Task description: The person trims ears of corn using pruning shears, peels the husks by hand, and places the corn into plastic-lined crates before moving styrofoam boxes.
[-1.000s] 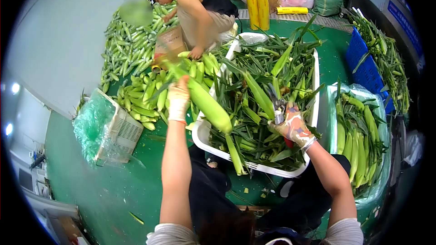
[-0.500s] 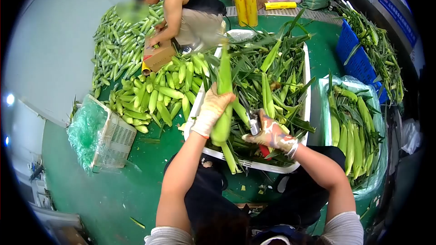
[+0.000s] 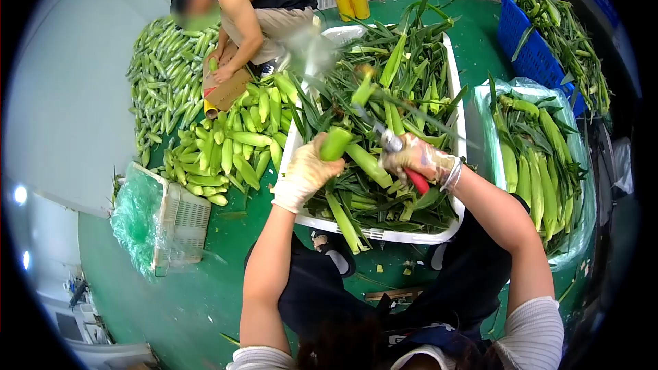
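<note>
My left hand, in a pale work glove, is wrapped round a green-husked ear of corn, whose cut end points up. In my patterned-gloved right hand is a red-handled knife; its blade is smeared by motion and points up and left. A short cut-off corn piece shows blurred just above the blade, apart from the ear. Both hands are over the near part of a white tub heaped with green husks and leaves.
Husked corn ears lie piled left of the tub, beside a crate with green plastic. A co-worker crouches behind at a cardboard box, near wrapped corn. At right stand a lined bin of corn and a blue basket.
The long ear in my left hand now looks shorter, with a piece separated above it. My right hand and the knife have swung upward. The view has shifted slightly.
</note>
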### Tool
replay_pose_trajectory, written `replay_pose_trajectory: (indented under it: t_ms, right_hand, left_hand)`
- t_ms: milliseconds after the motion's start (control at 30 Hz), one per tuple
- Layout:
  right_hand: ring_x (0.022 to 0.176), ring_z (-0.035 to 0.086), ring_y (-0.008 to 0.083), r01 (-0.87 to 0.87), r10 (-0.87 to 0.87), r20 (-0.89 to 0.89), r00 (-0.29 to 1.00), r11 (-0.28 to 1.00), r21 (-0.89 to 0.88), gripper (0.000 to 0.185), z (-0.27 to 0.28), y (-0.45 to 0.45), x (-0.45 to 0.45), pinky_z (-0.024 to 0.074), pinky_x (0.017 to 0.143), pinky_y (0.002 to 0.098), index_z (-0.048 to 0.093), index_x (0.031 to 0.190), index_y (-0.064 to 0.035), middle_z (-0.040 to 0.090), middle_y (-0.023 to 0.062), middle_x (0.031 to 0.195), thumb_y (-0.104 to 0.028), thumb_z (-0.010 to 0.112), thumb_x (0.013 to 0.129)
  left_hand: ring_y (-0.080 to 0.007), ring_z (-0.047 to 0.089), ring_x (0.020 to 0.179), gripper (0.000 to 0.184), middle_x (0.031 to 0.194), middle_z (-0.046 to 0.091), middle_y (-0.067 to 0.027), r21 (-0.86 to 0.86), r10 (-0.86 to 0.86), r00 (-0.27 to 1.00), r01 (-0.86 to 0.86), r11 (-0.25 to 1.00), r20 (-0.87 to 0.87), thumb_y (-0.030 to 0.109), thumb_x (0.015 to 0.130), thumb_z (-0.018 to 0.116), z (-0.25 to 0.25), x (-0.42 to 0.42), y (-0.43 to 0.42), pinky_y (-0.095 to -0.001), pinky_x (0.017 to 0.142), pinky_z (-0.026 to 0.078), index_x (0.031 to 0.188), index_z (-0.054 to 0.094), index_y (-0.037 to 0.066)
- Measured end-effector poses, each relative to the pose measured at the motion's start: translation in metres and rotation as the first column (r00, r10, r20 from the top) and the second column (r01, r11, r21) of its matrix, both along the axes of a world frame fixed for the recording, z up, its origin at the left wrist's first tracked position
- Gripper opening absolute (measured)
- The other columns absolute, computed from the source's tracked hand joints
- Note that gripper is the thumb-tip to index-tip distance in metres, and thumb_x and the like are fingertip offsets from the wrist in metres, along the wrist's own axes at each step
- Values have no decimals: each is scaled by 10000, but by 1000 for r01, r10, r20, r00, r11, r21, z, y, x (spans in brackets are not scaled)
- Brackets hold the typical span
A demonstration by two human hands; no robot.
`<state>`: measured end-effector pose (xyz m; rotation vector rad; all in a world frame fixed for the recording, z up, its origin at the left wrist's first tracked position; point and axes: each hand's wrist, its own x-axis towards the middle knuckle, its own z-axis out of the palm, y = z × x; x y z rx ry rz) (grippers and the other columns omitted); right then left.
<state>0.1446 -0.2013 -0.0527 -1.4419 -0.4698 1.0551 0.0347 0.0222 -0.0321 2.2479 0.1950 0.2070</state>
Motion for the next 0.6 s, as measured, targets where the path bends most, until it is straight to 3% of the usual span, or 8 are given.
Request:
replay_pose_trajectory:
  t_ms: [67,167,300,367,400,533,567,600]
  right_hand:
    - [474,529,108,64,-63,-87,994,998,16,236,9,0,6,457,453,240,566,752,-35,557,20,601,-209,726,769]
    - [737,573,175,-24,44,215,976,995,-94,445,0,0,9,477,695,289,539,921,-32,589,85,797,-380,744,735]
    - [763,570,232,141,49,510,859,934,-327,603,26,-15,-10,452,701,344,552,919,-22,596,123,819,-517,745,634]
    - [764,567,239,230,-20,572,820,926,-298,587,43,-37,-8,450,708,348,555,942,-12,597,128,823,-491,740,658]
    - [772,565,237,327,-183,534,825,926,-189,583,57,-58,-9,450,716,351,559,962,-10,599,127,823,-479,740,666]
    - [859,586,235,789,-528,635,564,573,-224,579,56,-170,25,460,791,341,574,1042,-22,622,143,941,-432,735,667]
    - [858,599,251,865,-452,752,480,387,-320,562,48,-199,35,464,784,357,577,1023,-20,631,159,933,-435,720,672]
    - [857,612,267,903,-362,828,429,173,-392,546,40,-228,44,468,777,372,580,1003,-18,641,176,925,-437,705,677]
  left_hand:
    - [-135,607,857,476,964,646,-79,-533,15,1000,-24,846,-21,70,744,701,7,-4,9,-259,780,497,1174,526,-33]
    - [-135,584,774,417,953,636,-39,-529,127,983,-36,848,136,112,767,693,18,-3,26,-276,735,497,1158,562,51]
    - [-235,589,774,359,953,637,-138,671,268,962,-232,704,51,48,853,497,-12,13,119,-349,733,496,1200,566,110]
    - [-242,574,884,334,1042,612,-136,-134,410,905,-395,909,109,120,876,492,-20,35,167,-366,801,464,1201,569,107]
    - [-222,562,967,325,1081,609,-99,-778,674,738,-403,483,36,236,896,546,-26,51,190,-353,868,437,1193,575,108]
    - [-211,503,1042,443,1185,534,-106,-972,821,566,-225,66,-75,388,898,551,-122,68,370,-354,794,490,1182,512,51]
    - [-242,539,1013,490,1186,540,-151,-536,750,647,-588,606,139,410,898,544,-151,74,390,-373,736,509,1200,500,27]
    - [-274,575,983,537,1187,546,-196,207,716,621,-783,586,319,432,899,538,-178,79,407,-391,678,528,1217,487,3]
